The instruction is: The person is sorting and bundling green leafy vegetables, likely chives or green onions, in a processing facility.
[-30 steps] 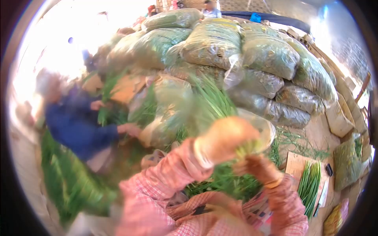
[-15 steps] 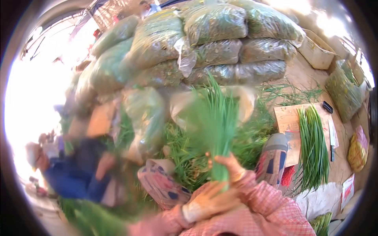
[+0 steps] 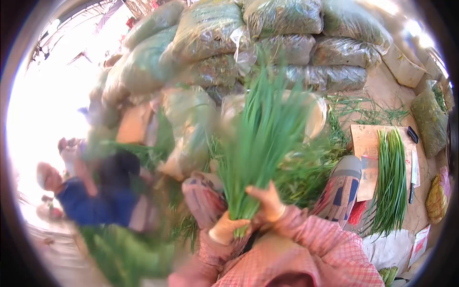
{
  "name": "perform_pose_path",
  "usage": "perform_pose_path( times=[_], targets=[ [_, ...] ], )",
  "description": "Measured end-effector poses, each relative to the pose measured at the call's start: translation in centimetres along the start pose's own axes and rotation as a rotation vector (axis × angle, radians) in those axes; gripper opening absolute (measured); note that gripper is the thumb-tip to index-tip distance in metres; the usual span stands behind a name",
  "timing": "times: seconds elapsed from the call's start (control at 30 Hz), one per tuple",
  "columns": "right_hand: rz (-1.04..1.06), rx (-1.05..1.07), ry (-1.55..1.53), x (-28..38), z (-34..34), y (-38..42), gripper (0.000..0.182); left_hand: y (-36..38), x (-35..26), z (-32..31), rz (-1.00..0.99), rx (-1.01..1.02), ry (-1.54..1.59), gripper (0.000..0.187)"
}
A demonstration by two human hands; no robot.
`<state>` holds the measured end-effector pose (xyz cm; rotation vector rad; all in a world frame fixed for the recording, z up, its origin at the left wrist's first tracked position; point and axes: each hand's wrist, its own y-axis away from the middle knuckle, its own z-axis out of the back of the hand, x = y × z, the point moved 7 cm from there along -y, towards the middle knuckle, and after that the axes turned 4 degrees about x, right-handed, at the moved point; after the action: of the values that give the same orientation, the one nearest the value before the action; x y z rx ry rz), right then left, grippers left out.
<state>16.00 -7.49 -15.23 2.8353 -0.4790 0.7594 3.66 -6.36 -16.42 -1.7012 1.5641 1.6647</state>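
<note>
A bunch of long, flat-leaved greens like garlic chives [image 3: 263, 129] stands fanned upward in front of me, its leaf tips blurred. My left hand [image 3: 227, 228] is closed round the pale stem ends at the bottom. On the right side of the bunch, my right hand [image 3: 267, 201] grips the stems a little higher, its thumb across the front and its other fingers partly hidden. Between my knees lies a heap of loose greens [image 3: 306, 172]. To the right, a neat bundle of chives [image 3: 391, 177] rests on a cardboard sheet [image 3: 366, 186].
Stuffed plastic sacks [image 3: 282, 19] are stacked ahead. Beside the chive bundle lie a knife [image 3: 412, 179] and a black object [image 3: 412, 135]. Another person in blue [image 3: 95, 201] sits at left near more greens [image 3: 134, 258]. A filled bag [image 3: 427, 119] stands at far right.
My left hand has gone from lying flat and blurred by the stem ends to wrapping round them. The bunch has spread wider and shifted slightly left. The view has shifted too.
</note>
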Motion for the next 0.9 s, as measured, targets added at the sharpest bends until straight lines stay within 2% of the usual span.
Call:
perform_pose_path(
  times=[0.07, 0.17, 0.23, 0.27, 0.33, 0.37, 0.4, 0.47, 0.57, 0.63, 0.73, 0.83, 0.87, 0.9],
  targets=[
    [0.094, -0.02, 0.071, 1.3, -0.1, -0.9, 0.036, 0.7, 0.1, 1.9, -0.052, -0.046, 0.196, 0.041],
    [-0.013, -0.16, -0.126, -0.2, 3.1, -3.8, 0.034, 2.6, 3.1, 5.6, 0.063, -0.038, 0.334, 0.045],
    [0.006, -0.266, -0.224, 0.8, 4.4, -4.9, 0.035, 3.8, 4.5, 7.6, 0.043, -0.146, 0.151, 0.047],
    [0.107, -0.231, 0.003, 1.3, 7.4, -6.0, 0.031, 4.5, 4.6, 7.9, 0.007, -0.141, 0.256, 0.048],
    [0.158, -0.266, 0.113, 2.9, 9.6, -6.8, 0.029, 6.6, 5.5, 9.3, -0.016, -0.243, 0.32, 0.049],
    [0.111, -0.348, 0.003, 4.6, 8.8, -6.8, 0.03, 7.7, 6.1, 9.7, -0.009, -0.277, 0.344, 0.048],
    [0.127, -0.419, 0.023, 5.5, 9.6, -7.1, 0.029, 8.6, 6.3, 10.0, -0.005, -0.308, 0.363, 0.048],
    [0.171, -0.498, 0.015, 7.3, 13.5, -7.4, 0.028, 10.4, 7.3, 11.1, -0.013, -0.315, 0.375, 0.044],
    [0.288, -0.519, -0.077, 11.6, 19.1, -5.9, 0.025, 13.6, 10.8, 14.6, 0.106, -0.331, -0.028, 0.041],
    [0.336, -0.422, -0.189, 14.5, 23.1, -4.3, 0.022, 15.6, 12.2, 16.0, 0.23, -0.309, -0.225, 0.04],
    [0.407, -0.412, -0.152, 16.9, 27.1, -1.7, 0.024, 18.6, 13.5, 17.4, 0.412, -0.314, -0.282, 0.045],
    [0.351, -0.422, -0.158, 15.9, 28.2, -0.9, 0.024, 19.6, 11.8, 18.2, 0.281, -0.392, -0.536, 0.052],
    [0.342, -0.341, -0.158, 15.6, 28.2, -1.1, 0.025, 20.1, 12.2, 18.8, 0.327, -0.376, -0.585, 0.058],
    [0.339, -0.346, -0.167, 15.3, 28.4, -1.1, 0.025, 20.0, 11.6, 18.7, 0.308, -0.375, -0.609, 0.059]
  ],
)
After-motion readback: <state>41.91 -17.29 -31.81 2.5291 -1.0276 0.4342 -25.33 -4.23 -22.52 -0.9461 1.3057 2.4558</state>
